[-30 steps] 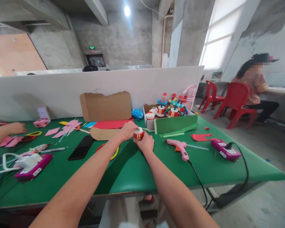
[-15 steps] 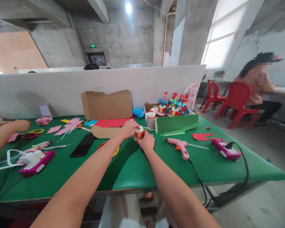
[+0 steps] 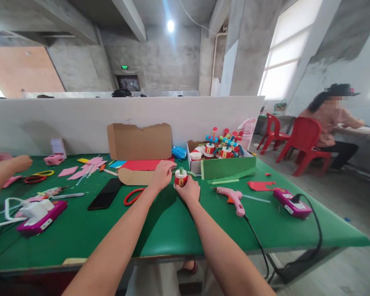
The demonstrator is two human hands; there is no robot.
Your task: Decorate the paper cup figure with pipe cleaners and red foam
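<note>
A small red-and-white paper cup (image 3: pixel 181 179) stands upside down on the green table, a green pleated paper strip (image 3: pixel 181 170) rising from its top. Another green pleated strip (image 3: pixel 190 174) sticks out at its right side. My right hand (image 3: pixel 189 190) is closed around the cup's lower right side. Just left of the cup, my left hand (image 3: pixel 163 176) is raised with fingers extended, apart from it, and I see nothing in them. Red-handled scissors (image 3: pixel 135 196) lie partly under my left forearm. The brown cardboard piece (image 3: pixel 135 176) is behind that hand.
A green-and-white box (image 3: pixel 228 167) holds several finished cup figures. Right of me lie a pink glue gun (image 3: pixel 231 197), red paper scrap (image 3: pixel 261 186) and purple power strip (image 3: pixel 292 202). A black phone (image 3: pixel 105 194) lies left; a co-worker's arm (image 3: pixel 9 172) reaches in beyond it.
My left hand has drawn back left from the top of the cup, uncovering the green pleated strip there. My right hand still grips the cup. The view has tilted up slightly.
</note>
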